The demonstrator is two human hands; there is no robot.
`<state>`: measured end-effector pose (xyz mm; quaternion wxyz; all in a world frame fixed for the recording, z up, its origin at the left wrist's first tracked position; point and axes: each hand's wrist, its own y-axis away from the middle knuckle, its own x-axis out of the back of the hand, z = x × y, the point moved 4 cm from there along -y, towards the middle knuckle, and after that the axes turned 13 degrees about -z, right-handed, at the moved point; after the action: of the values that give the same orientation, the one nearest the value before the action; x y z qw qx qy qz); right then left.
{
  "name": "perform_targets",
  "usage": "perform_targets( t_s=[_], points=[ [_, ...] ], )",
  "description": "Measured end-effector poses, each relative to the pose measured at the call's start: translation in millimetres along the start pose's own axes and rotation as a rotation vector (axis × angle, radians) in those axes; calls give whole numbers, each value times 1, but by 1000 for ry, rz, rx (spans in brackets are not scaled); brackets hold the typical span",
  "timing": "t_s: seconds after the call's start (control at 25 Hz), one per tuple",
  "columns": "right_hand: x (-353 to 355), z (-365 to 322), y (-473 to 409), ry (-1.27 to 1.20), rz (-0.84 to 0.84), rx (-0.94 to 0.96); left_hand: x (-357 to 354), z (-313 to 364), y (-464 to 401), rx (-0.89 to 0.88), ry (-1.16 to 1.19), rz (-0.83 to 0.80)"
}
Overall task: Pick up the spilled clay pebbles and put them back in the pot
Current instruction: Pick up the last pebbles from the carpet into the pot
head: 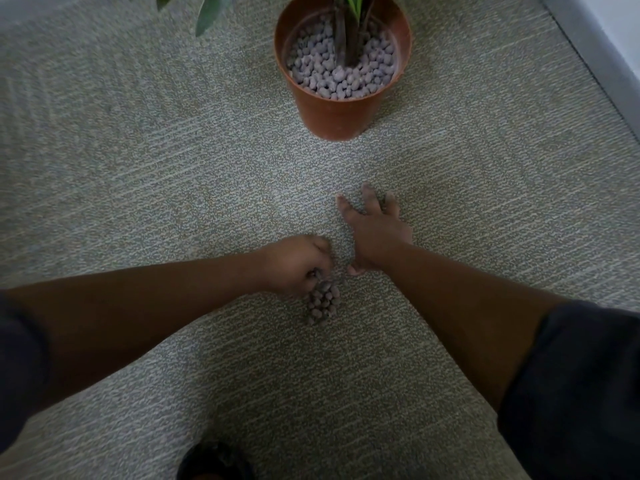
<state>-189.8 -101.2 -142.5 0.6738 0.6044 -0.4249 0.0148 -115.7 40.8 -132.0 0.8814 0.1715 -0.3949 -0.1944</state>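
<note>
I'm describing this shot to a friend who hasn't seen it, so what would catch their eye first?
Probably the terracotta pot at the top centre, filled with pale clay pebbles around a green plant. Next, the two bare arms reaching across the grey carpet: the left hand curls over a small heap of spilled pebbles, while the right hand lies spread on the carpet just beyond.

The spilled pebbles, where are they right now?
In the head view, the spilled pebbles lie heaped on the carpet at centre, under the left hand, well short of the pot.
</note>
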Motion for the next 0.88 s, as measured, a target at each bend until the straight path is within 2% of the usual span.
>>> perform_targets(
  t_s=[0.12, 0.24, 0.4, 0.52, 0.68, 0.76, 0.8, 0.88],
  points=[
    [0, 0, -1, -8, 2, 4, 22, -2, 11, 84, 297, 142],
    [1, 1, -1, -18, 0, 6, 75, 4, 20, 80, 472, 306],
    [0, 1, 0, -39, -12, 9, 171, 11, 16, 29, 527, 655],
    [-1, 1, 0, -40, -13, 8, 218, 0, 5, 75, 571, 918],
    [-2, 1, -1, -49, -5, 12, 211, -18, 1, 244, 469, 985],
    [-2, 2, -2, -49, -5, 9, 195, -19, 8, 240, 323, 1038],
    [-1, 2, -1, -48, -9, 9, 185, -17, 10, 203, 249, 1011],
    [-1, 1, -1, -42, -10, 11, 161, -13, 8, 116, 185, 773]
  ],
)
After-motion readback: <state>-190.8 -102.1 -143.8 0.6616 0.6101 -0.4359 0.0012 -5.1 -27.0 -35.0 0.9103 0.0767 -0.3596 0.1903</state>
